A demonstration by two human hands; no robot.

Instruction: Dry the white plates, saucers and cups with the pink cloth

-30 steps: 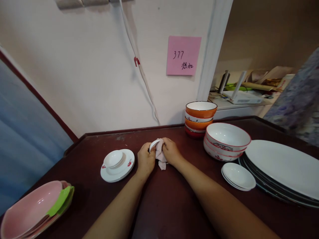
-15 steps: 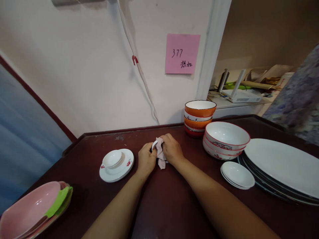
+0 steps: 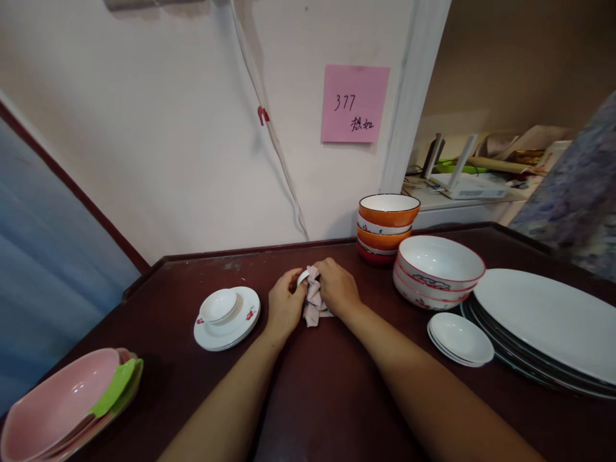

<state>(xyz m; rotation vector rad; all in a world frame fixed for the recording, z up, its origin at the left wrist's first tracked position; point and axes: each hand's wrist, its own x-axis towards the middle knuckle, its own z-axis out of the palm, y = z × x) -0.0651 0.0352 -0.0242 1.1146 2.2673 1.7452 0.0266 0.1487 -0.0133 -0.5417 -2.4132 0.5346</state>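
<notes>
Near the back middle of the table, my left hand (image 3: 285, 299) is closed on a small white dish (image 3: 303, 277). Only part of the dish's rim shows, tilted up between the hands. A pale pink cloth (image 3: 312, 301) is bunched against the dish, its lower end hanging toward the tabletop. My right hand (image 3: 338, 287) grips this cloth and presses it to the dish's right side; most of its fingers are hidden. To the left, another small white dish (image 3: 218, 305) rests on white plates with red flowers (image 3: 234, 332).
Pink dishes with green leaf ends (image 3: 62, 401) lie at front left. On the right stand stacked orange and white bowls (image 3: 389, 217), red-rimmed bowls (image 3: 440, 264), small white saucers (image 3: 461, 338) and large oval plates (image 3: 548, 321). A wall (image 3: 192, 147) borders the table's back.
The cloth has shifted slightly over the dish's rim, and the right hand has turned a little with it. The left hand keeps its hold. The whole view has moved marginally.
</notes>
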